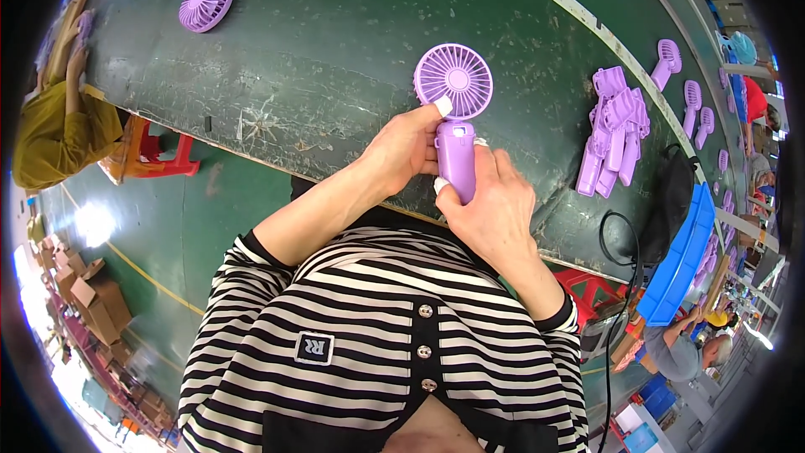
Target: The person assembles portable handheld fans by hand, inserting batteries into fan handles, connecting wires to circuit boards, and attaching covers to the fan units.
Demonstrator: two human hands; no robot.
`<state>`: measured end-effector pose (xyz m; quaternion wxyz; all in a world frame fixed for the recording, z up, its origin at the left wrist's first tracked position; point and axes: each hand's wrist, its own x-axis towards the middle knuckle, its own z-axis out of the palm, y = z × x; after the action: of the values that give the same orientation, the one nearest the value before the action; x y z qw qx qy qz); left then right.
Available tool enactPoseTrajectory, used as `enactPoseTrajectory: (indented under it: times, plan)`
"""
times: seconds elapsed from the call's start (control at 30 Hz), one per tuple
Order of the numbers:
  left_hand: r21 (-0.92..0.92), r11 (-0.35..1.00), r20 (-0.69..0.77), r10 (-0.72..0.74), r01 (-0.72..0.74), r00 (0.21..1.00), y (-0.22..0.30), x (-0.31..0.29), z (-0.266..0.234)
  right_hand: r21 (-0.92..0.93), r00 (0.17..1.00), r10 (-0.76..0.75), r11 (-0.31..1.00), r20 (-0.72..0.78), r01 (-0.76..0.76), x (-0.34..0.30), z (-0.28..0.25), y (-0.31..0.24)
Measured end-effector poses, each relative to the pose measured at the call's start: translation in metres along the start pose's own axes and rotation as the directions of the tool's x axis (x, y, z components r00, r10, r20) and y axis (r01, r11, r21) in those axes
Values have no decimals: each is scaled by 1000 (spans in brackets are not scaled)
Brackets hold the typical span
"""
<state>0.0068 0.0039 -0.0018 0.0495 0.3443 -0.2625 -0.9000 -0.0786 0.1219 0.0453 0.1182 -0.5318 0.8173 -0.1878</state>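
One purple handheld fan (457,143), held face-up over the surface (319,59) near its front edge; whether it touches, I cannot tell. Round grille (458,78) outward, handle (455,166) toward the body.

One left hand (404,147), closed about the neck, its thumb, in a white finger cover (444,106), at the grille's lower rim; the hold probably steadies the join.

One right hand (496,205), curled round the lower handle, thumb on its near end; presumably bearing the weight and turning the front to view.

One heap of purple casings (616,130), on the right, seemingly grouped for easy reach.

One further fan head (205,4), far left, well apart from the heap, perhaps to separate kinds.

One blue bin (679,256), beyond the heap.
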Motion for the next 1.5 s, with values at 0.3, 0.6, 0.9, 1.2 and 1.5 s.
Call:
enactPoseTrajectory:
  times: [0.3,0.6,0.9,1.2,1.5]
  plan:
    - [-44,999,-30,-4,3,1000,1,0,2,-66,998,-60,996,-30,58,1,5,0]
    - [88,996,-120,17,-6,993,-5,7,3,-85,996,-79,994,-46,75,0,5,1]
    - [106,994,-163,1,17,987,-3,6,5,-30,996,-61,998,-68,59,-3,3,4]
    - [10,989,-2,146,-146,989,-5,2,4,524,945,286,787,157,-325,-5,8,25]
    - [-83,933,210,361,-351,909,-7,-5,6,664,949,293,688,114,-292,1,15,22]
